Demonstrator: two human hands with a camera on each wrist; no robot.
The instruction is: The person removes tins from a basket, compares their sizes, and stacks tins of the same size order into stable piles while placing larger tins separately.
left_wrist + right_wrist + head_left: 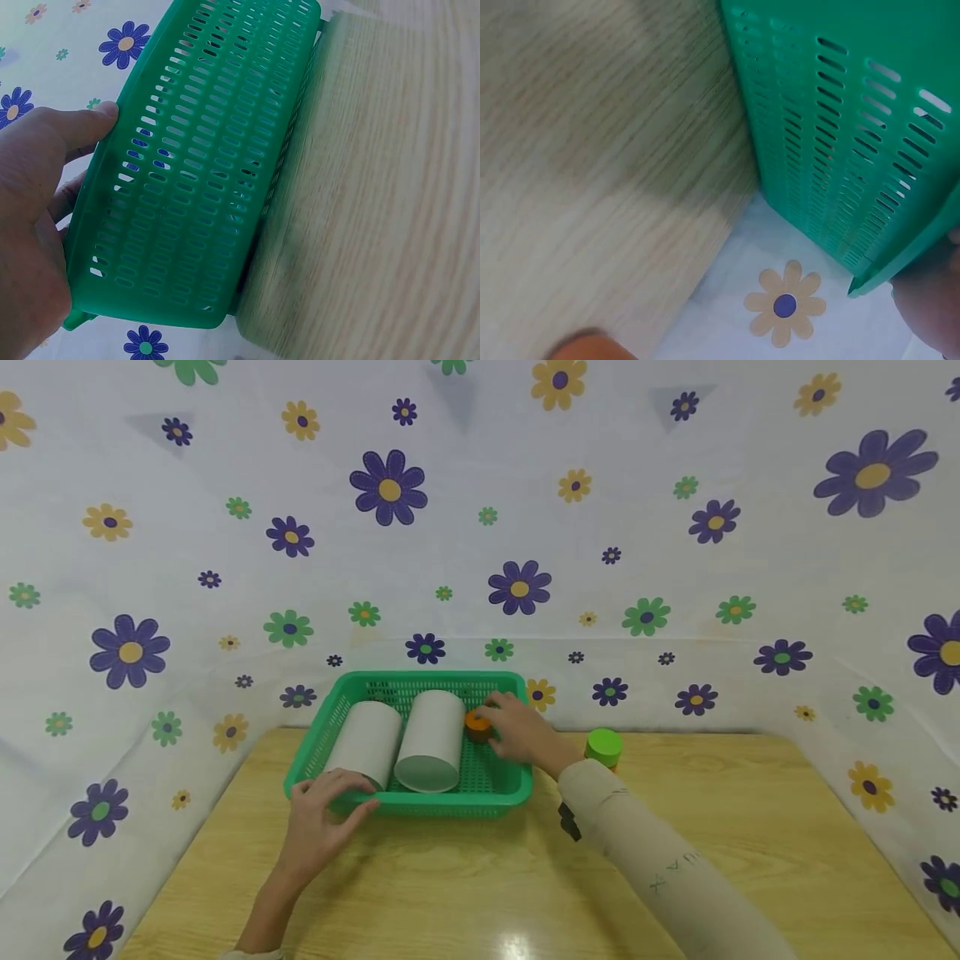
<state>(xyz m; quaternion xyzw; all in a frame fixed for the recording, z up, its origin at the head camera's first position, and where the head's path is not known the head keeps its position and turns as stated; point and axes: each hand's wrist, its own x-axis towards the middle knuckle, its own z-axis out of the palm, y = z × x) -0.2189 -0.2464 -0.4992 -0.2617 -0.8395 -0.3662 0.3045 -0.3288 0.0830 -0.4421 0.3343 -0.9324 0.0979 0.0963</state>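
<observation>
A person leans both arms over a pale wood-grain bench (pixel 735 835) toward a green perforated plastic basket (pixel 427 677), which holds two white cylinders, the left one (pixel 366 739) and the right one (pixel 432 733), lying on their sides. At the basket's right end, beside the right cylinder, sits a small round orange-topped container (pixel 473 725). The step in hand appears to be handling this container while the basket is steadied; whether it is going in or coming out cannot be told. The next move seems to call for a sure grasp, clear of the cylinder. The right hand (pixel 522 732) reaches in over the basket's right side, palm down, its fingers and thumb closed around the container. The left hand (pixel 318 822) pinches the near rim at the left, thumb outside, fingers inside. A green-lidded jar (pixel 603 746) stands farther right.
</observation>
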